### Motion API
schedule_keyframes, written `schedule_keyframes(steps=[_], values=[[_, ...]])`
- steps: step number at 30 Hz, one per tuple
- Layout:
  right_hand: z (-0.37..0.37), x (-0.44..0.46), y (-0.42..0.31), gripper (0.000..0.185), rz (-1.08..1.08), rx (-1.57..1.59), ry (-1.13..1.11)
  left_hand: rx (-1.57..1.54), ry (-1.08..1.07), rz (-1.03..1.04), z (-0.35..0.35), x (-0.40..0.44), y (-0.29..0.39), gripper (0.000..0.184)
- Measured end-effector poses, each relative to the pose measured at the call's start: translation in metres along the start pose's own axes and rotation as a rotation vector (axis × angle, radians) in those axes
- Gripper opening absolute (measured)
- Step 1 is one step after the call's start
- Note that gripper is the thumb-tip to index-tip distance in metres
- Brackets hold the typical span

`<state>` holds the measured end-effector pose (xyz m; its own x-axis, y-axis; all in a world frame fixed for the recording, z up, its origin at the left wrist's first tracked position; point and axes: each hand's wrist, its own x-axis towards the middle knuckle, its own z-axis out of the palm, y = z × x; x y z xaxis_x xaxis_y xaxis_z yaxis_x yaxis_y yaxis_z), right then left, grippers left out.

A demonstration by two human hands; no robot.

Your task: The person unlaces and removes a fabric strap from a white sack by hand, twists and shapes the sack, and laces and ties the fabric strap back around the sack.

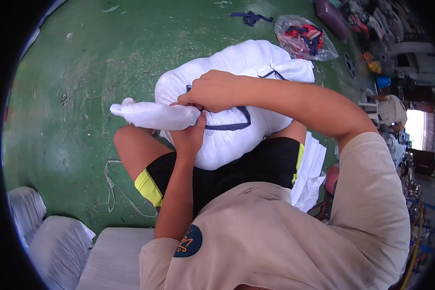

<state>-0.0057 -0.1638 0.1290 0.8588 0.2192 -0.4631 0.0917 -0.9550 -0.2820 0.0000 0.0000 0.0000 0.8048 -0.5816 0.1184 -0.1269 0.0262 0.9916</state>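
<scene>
A bulging white sack (pixel 217 150) lies between the person's bent legs. Its gathered end (pixel 154 116) sticks out to the left. My left hand (pixel 192 135) is closed at the neck of that end, thumb up against it. A dark blue cloth strip (pixel 234 126) runs from the neck across the sack and loops back toward my right hand (pixel 210 92). The right hand is closed, fingers curled down just above the neck, on the strip; its fingertips are partly hidden. Another dark tie (pixel 275 73) shows at the sack's far right end.
Scraps of dark cloth (pixel 251 18) and a clear plastic bag of coloured cloth (pixel 307 39) lie on the green floor (pixel 82 63). Wrapped grey-white bundles (pixel 60 246) stand at lower left. Loose string (pixel 110 186) lies by the left leg. Another person (pixel 391 111) sits far right.
</scene>
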Motion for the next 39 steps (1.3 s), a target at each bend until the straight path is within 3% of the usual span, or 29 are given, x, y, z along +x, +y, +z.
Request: schedule_keyframes(steps=[4, 10, 15, 19, 29, 39], values=[[0.012, -0.022, -0.006, 0.032, 0.055, -0.050, 0.187, 0.029, -0.003, -0.054, 0.002, -0.002, 0.005, 0.055], [0.008, -0.014, -0.008, 0.031, 0.014, 0.017, 0.139, -0.022, -0.023, -0.109, 0.006, -0.006, 0.010, 0.056], [0.003, 0.004, -0.008, 0.029, -0.047, -0.075, -0.055, -0.045, 0.022, -0.182, 0.008, -0.012, 0.011, 0.057], [0.000, 0.025, 0.001, 0.024, -0.083, 0.009, -0.285, 0.063, 0.057, -0.103, 0.008, -0.011, 0.015, 0.051], [0.028, 0.074, 0.045, 0.020, 0.056, 0.310, -0.532, 0.164, 0.044, -0.164, 0.005, -0.003, 0.023, 0.036], [0.005, 0.069, 0.045, 0.015, 0.105, 0.416, -0.635, 0.095, 0.042, -0.209, 0.003, -0.002, 0.019, 0.038]])
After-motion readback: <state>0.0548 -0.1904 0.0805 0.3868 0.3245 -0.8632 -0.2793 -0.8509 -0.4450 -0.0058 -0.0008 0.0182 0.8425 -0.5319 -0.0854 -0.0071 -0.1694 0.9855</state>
